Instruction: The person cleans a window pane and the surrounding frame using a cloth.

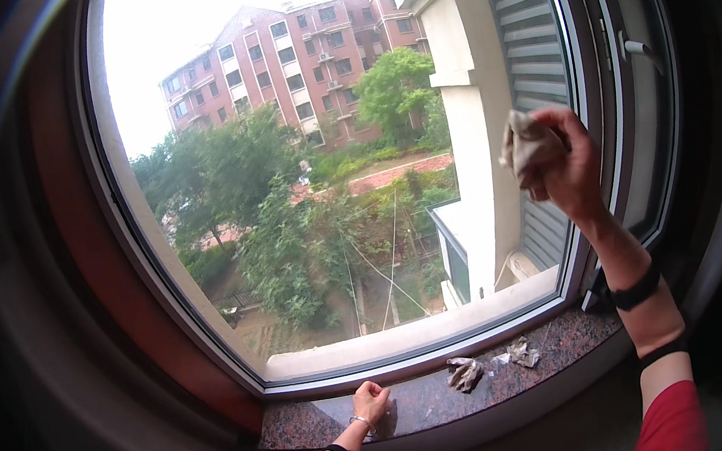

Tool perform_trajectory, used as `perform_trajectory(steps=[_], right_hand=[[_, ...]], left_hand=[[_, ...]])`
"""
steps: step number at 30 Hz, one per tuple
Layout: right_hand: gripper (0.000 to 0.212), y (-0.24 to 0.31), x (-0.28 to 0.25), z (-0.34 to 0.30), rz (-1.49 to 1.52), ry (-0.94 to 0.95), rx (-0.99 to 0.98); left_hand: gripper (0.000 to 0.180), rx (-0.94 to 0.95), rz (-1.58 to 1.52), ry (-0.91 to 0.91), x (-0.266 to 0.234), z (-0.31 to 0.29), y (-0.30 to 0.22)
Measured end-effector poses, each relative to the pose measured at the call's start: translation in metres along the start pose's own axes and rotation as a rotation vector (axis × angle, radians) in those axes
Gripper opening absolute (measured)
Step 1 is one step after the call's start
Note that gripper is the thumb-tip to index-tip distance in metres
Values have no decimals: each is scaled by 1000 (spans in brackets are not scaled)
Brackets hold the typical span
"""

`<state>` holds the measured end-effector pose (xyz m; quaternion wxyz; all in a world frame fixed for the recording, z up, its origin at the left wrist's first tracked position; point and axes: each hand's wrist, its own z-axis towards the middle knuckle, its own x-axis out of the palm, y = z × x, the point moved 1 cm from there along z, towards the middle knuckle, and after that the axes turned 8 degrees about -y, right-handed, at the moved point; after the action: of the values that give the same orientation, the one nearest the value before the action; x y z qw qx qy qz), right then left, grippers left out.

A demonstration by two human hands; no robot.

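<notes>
My right hand (575, 164) is raised at the right part of the window, its fingers closed round a crumpled grey-beige cloth (529, 149). The cloth is held up against or just before the window glass (363, 251); whether it touches I cannot tell. Low down, my left hand (369, 403) rests in a loose fist on the speckled stone windowsill (309, 421). Nothing shows between its curled fingers. To its right on the sill lie a crumpled dirty grey wad (465, 373) and a second, paler crumpled wad (522, 352).
A metal window frame (356, 370) surrounds the pane, with a reddish-brown surround (108, 282) at the left. At the right is a narrow casement with a handle (643, 50). Outside stand trees (280, 232), a brick building (304, 67) and a louvred grey panel (530, 47).
</notes>
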<state>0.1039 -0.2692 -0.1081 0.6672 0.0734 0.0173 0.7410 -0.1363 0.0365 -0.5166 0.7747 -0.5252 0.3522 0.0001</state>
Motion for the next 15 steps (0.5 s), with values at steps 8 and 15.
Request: perform_trajectory(steps=[8, 15], right_hand=[[38, 14, 175, 181, -262, -135, -618], [39, -4, 172, 76, -234, 37, -744]], left_hand=[[23, -92, -161, 5, -5, 1, 25], [21, -170, -310, 70, -1, 3, 32]])
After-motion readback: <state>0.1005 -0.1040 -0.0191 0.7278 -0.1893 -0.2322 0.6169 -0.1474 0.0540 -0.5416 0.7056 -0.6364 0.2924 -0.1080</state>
